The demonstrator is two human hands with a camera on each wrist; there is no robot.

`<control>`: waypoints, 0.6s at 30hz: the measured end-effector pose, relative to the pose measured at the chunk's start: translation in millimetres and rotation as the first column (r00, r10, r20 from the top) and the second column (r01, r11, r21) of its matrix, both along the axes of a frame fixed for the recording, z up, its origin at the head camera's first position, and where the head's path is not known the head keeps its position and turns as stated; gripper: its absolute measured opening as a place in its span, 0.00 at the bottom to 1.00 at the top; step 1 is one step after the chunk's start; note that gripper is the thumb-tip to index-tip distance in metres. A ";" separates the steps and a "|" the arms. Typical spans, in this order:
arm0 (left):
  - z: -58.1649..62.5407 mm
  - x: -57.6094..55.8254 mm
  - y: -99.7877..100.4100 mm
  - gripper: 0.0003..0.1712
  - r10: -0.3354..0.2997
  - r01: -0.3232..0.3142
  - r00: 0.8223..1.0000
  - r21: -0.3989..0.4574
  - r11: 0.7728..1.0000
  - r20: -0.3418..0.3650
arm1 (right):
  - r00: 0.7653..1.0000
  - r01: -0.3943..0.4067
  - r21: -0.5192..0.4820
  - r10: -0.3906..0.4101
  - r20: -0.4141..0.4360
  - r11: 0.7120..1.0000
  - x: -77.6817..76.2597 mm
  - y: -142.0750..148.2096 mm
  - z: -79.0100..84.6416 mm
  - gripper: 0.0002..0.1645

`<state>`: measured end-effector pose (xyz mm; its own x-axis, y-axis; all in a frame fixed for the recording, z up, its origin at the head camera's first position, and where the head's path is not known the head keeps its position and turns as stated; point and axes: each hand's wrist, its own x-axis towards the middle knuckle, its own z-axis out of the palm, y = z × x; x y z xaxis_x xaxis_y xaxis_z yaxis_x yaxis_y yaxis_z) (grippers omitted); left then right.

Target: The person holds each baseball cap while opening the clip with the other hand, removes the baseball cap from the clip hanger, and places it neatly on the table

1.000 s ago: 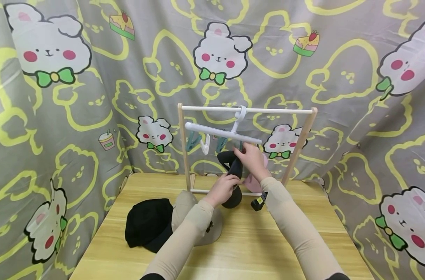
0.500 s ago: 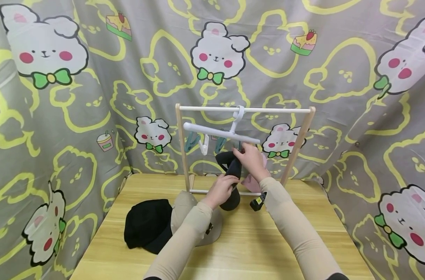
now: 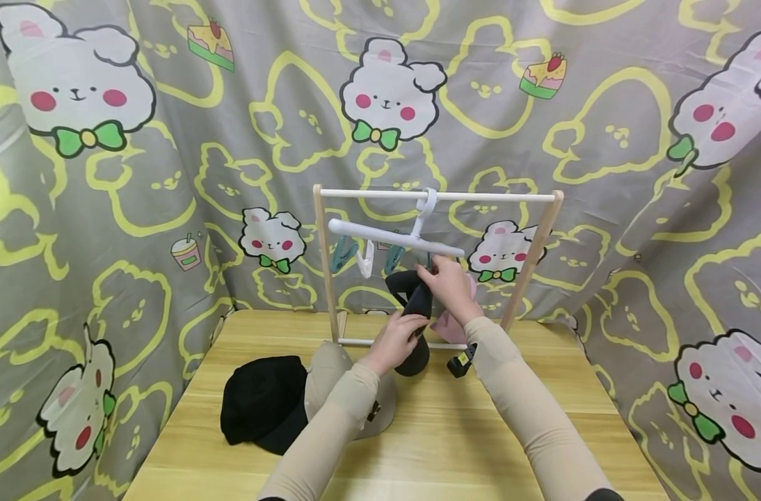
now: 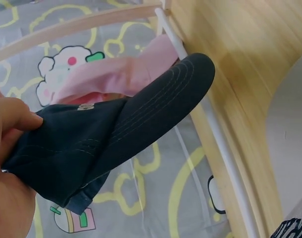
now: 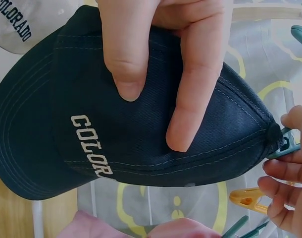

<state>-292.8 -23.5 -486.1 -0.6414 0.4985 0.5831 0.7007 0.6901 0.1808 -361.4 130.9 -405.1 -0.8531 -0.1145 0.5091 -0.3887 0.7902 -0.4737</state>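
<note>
A dark navy cap [image 5: 141, 124] with pale lettering hangs nose-down under the white hanger [image 3: 399, 239]. My left hand [image 3: 396, 339] grips its crown, thumb on one side and fingers on the other. In the right wrist view two of those fingers [image 5: 195, 94] lie across the cloth. My right hand [image 3: 449, 284] pinches a green clip [image 5: 289, 144] at the top of the crown, just below the hanger bar. The cap's brim [image 4: 176, 94] points down over the rack's lower rod. Behind it a pink cap [image 4: 109, 74] hangs, partly hidden by my right hand in the head view.
A wooden rack [image 3: 531, 268] with white rods bears the hanger. Other green clips [image 3: 343, 255] and a white clip [image 3: 365, 259] hang at left; a yellow clip [image 5: 247, 198] shows at right. A black cap [image 3: 263, 398] and a beige cap [image 3: 327, 372] lie on the table [image 3: 468, 431].
</note>
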 end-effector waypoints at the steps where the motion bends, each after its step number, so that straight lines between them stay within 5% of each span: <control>1: -0.1 0.3 -0.5 0.20 -0.002 0.002 1.000 0.002 1.000 -0.003 | 1.000 0.001 0.001 -0.001 0.000 1.000 -0.1 -0.1 -0.1 0.26; 18: -3.0 4.0 -8.5 0.23 -0.038 0.041 0.998 0.065 0.997 -0.042 | 1.000 0.000 0.001 0.000 -0.003 1.000 0.9 -0.2 -0.6 0.26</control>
